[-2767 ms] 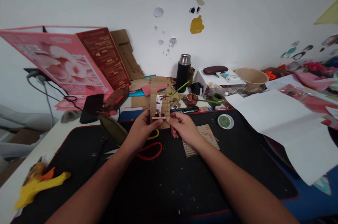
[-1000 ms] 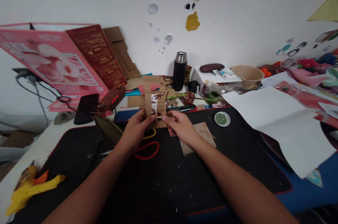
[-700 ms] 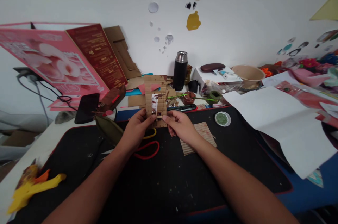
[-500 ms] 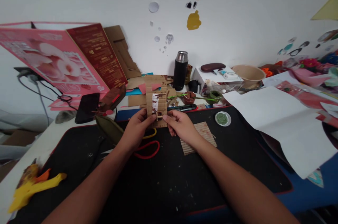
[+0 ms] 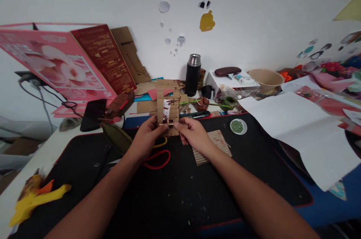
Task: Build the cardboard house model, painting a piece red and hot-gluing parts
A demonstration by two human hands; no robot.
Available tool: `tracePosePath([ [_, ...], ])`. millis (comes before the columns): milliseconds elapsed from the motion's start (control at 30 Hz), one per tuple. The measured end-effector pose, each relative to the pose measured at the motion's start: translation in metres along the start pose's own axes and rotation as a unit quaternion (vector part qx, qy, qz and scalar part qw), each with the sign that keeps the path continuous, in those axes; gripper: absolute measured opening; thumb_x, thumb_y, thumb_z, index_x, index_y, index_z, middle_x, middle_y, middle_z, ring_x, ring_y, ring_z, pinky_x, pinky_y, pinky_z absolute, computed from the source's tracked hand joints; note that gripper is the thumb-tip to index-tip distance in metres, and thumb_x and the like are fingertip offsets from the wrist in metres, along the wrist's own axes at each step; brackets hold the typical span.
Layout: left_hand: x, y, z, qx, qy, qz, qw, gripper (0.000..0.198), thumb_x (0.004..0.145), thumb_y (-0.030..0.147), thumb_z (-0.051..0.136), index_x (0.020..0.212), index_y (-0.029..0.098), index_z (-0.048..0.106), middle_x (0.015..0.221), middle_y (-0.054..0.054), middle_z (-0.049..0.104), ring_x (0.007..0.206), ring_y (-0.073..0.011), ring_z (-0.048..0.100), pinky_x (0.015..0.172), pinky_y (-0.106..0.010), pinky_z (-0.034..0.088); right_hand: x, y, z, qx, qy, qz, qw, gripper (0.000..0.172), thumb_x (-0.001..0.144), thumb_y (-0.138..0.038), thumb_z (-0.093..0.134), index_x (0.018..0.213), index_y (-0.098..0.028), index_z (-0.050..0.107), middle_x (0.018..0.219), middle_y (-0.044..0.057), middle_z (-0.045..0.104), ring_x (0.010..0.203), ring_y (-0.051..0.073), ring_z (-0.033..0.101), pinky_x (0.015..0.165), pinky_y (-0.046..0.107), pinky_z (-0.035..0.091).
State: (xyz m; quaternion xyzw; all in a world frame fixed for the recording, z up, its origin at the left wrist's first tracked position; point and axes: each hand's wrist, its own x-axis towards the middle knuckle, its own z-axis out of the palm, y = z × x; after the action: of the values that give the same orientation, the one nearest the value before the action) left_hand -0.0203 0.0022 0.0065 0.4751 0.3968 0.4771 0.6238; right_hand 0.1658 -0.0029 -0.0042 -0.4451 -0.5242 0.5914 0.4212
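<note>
Both hands hold up a small corrugated cardboard model (image 5: pixel 168 103) with brown paint smears and a pink paper scrap on it, above the far part of a black mat (image 5: pixel 175 194). My left hand (image 5: pixel 145 139) grips its lower left edge. Closed in a pinch at the lower right edge, my right hand (image 5: pixel 191 133) holds a thin wooden stick (image 5: pixel 167 124) that lies across the model's base. Red-handled scissors (image 5: pixel 158 158) lie on the mat just under the hands.
A corrugated cardboard piece (image 5: pixel 216 145) and a green paint lid (image 5: pixel 238 126) lie right of the hands. A black flask (image 5: pixel 193 70), paint pots, a beige bowl (image 5: pixel 266 78) and white paper (image 5: pixel 304 133) crowd the back and right. A pink box (image 5: pixel 53 62), phone and yellow glue gun (image 5: pixel 36 201) sit left.
The hands and the model have stayed almost in place. The stick across the model's base now reaches a little further left than half a second ago.
</note>
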Motion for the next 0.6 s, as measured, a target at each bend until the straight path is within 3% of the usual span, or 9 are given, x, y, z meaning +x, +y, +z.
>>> tracePosePath([
  [167, -0.0008, 0.0006, 0.0007, 0.012, 0.006, -0.006, 1.000, 0.047, 0.075, 0.041, 0.090, 0.114, 0.019, 0.074, 0.112, -0.009, 0.081, 0.096, -0.0274, 0.076, 0.086, -0.040, 0.060, 0.0003, 0.0008, -0.0007, -0.010, 0.003, -0.006, 1.000, 0.042, 0.089, -0.062, 0.071, 0.090, -0.022, 0.060, 0.050, -0.009, 0.055, 0.039, 0.011, 0.048, 0.040, 0.023, 0.035],
  [600, -0.0005, 0.0008, 0.0013, -0.005, 0.010, -0.007, 1.000, 0.049, 0.073, 0.042, 0.092, 0.114, 0.019, 0.075, 0.115, -0.010, 0.081, 0.102, -0.0296, 0.077, 0.093, -0.042, 0.059, -0.0011, -0.0001, -0.0003, -0.029, 0.004, -0.015, 0.999, 0.043, 0.090, -0.063, 0.069, 0.094, -0.021, 0.062, 0.052, -0.009, 0.054, 0.041, 0.011, 0.049, 0.042, 0.024, 0.035],
])
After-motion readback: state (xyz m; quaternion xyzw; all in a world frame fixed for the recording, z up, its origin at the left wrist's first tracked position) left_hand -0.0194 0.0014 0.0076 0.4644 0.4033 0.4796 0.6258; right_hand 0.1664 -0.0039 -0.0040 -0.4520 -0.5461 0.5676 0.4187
